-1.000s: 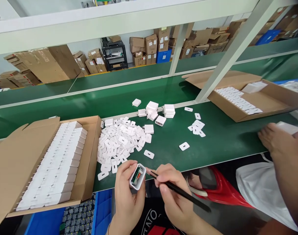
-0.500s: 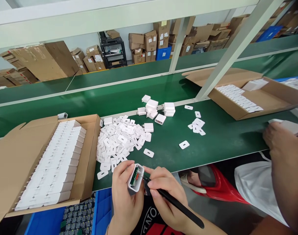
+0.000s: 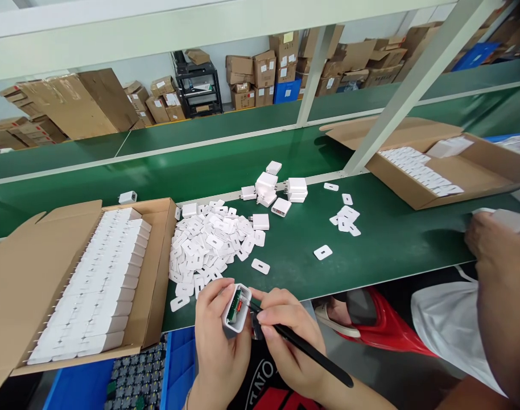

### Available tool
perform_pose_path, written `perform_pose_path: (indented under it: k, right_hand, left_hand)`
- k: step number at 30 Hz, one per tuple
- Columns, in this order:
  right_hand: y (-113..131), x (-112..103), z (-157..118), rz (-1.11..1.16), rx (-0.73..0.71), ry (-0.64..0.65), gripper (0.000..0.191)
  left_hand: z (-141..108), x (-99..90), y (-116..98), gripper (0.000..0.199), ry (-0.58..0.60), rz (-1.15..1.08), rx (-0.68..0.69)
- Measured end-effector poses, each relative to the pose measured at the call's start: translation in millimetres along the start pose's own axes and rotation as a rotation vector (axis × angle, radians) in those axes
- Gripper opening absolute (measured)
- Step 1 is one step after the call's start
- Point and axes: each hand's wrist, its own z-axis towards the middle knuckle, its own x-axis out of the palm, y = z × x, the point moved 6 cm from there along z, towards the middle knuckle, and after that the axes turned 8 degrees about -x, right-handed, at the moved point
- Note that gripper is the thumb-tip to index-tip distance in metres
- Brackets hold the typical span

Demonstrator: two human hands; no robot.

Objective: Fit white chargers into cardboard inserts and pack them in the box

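Observation:
My left hand (image 3: 219,336) holds a white charger housing (image 3: 230,327) with its open end up. A green circuit board (image 3: 234,307) and a small orange-red part show inside. My right hand (image 3: 288,336) grips slim black tweezers (image 3: 313,356) like a pen, their thin tip reaching into the housing's opening. Whether the tip touches the board is not clear. Just beyond my left hand lies a heap of white end plates with slots (image 3: 209,242). A single end plate (image 3: 260,266) rests near the table edge.
An open carton (image 3: 155,273) of white chargers stands left, above a blue bin (image 3: 178,364). Assembled chargers (image 3: 266,188) sit behind the heap. Another carton (image 3: 417,196) stands right, near a co-worker's hand (image 3: 494,239) holding something white. A metal post (image 3: 396,102) rises between.
Two white chargers at the back, one behind the left carton and one behind the charger group, have shifted right along the green surface. My hands keep nearly the same pose.

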Motion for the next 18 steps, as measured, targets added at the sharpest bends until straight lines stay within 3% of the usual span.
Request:
perform_pose_path:
  k: [8, 14, 18]
  right_hand:
    - [-4.7, 0.6, -3.2, 0.056, 0.046, -0.029, 0.037]
    - [-16.1, -3.5, -10.8, 0.103, 0.117, -0.128, 0.033]
    - [-13.9, -5.0, -4.5, 0.066, 0.110, -0.071, 0.036]
  left_hand:
    - [0.4, -1.1, -0.3, 0.044, -0.003, -0.010, -0.014]
    - [0.6, 2.0, 1.8, 0.038, 0.015, -0.089, -0.075]
    - [-1.5, 3.4, 4.0, 0.038, 0.015, -0.112, -0.078]
